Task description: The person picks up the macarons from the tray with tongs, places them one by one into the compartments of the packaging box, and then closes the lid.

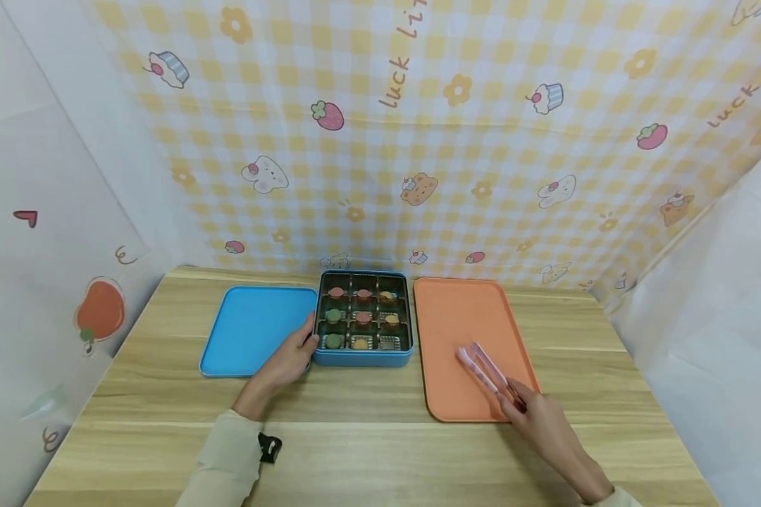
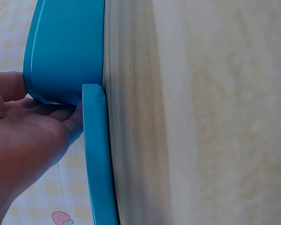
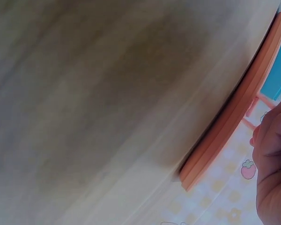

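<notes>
My left hand (image 1: pixel 294 352) rests against the left side of a blue tin box (image 1: pixel 363 358). In the left wrist view its thumb touches near the rim and its fingers lie along the wall. Inside the box, a clear divided insert holds several round red, green and yellow pieces, one per compartment; the front right compartment (image 1: pixel 390 343) shows only its ridged bottom. My right hand (image 1: pixel 539 419) grips pale pink tongs (image 1: pixel 485 367) over an orange tray (image 1: pixel 440 317). The tong tips stand apart with nothing between them. Only part of the right hand (image 3: pixel 274 159) shows in its wrist view.
A flat blue lid or tray (image 1: pixel 254 327) lies left of the box, partly under the left hand. The wooden table (image 1: pixel 355 458) ends at a checked cloth backdrop (image 1: pixel 368 176). White panels stand at both sides. A black strap piece (image 1: pixel 269 447) sits by the left sleeve.
</notes>
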Demonstrator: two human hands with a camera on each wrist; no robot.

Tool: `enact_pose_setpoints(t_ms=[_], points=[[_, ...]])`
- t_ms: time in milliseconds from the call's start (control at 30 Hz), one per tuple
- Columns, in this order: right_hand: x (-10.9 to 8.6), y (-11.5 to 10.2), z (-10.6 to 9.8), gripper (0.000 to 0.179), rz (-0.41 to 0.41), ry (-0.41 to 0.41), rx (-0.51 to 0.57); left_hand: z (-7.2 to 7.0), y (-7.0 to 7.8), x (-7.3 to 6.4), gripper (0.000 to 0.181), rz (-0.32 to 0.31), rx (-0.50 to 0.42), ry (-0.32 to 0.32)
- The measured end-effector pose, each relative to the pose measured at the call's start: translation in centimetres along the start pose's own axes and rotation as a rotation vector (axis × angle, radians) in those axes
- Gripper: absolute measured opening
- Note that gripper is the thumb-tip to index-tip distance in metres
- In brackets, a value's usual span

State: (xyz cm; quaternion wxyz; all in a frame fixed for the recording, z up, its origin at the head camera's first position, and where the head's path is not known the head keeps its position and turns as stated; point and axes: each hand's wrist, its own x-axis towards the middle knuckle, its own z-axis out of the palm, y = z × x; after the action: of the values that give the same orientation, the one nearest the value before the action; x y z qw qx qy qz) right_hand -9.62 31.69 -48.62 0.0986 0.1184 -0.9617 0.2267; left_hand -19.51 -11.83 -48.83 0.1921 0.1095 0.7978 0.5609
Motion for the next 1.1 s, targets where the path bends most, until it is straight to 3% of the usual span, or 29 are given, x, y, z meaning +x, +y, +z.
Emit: enact_pose_setpoints(t_ms=[300, 500, 1100], points=[[1.1, -0.9, -0.1, 0.005, 0.066, -0.066, 0.06, 0.1, 0.1, 0.1, 0.06, 0.013, -0.02, -0.004], [1.8, -1.8, 0.1, 0.019, 0.029, -0.025, 0.058, 0.1, 0.0, 0.1, 0.059, 0.004, -0.011, -0.006], [3.2, -4.1, 1.0, 0.021, 0.009, -0.009, 0.132, 0.1, 0.0, 0.0, 0.06, -0.001, -0.012, -0.003]])
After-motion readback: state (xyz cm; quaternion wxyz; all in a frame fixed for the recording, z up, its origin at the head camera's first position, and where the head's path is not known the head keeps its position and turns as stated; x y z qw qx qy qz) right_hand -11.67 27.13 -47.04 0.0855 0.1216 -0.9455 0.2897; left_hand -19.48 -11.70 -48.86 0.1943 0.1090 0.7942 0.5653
